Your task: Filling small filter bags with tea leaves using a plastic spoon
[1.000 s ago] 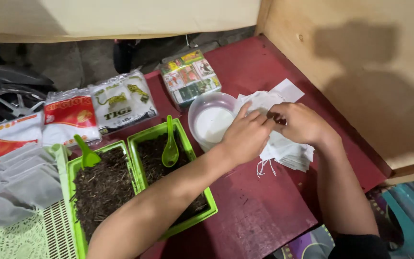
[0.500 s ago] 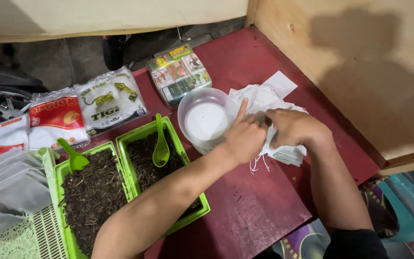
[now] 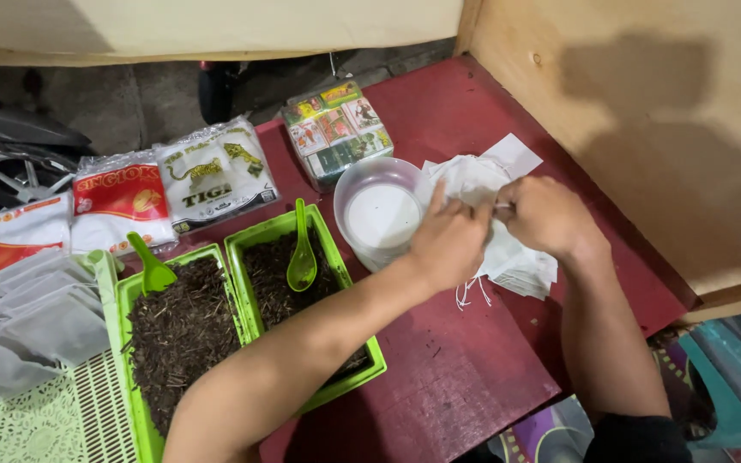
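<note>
A loose pile of small white paper bags (image 3: 508, 249) with thin strings lies on the dark red table (image 3: 448, 377). Both hands meet over it. My left hand (image 3: 450, 242) pinches one white bag (image 3: 466, 182) at the top of the pile. My right hand (image 3: 545, 216) grips the same bag from the other side. Just left of the hands stands a clear plastic bowl (image 3: 381, 214) with a white inside.
Two green trays (image 3: 255, 249) of dark dried leaves, each with a green spoon (image 3: 302, 257), sit at the left. Printed packets (image 3: 207, 176), a wrapped colourful box (image 3: 336, 133) and a pale lattice basket (image 3: 36, 411) of white pouches lie beyond. A wooden wall (image 3: 645, 111) rises at right.
The view shifted slightly, so everything sits lower and more to the left. Both hands stayed on the paper bag pile, fingers working at one bag.
</note>
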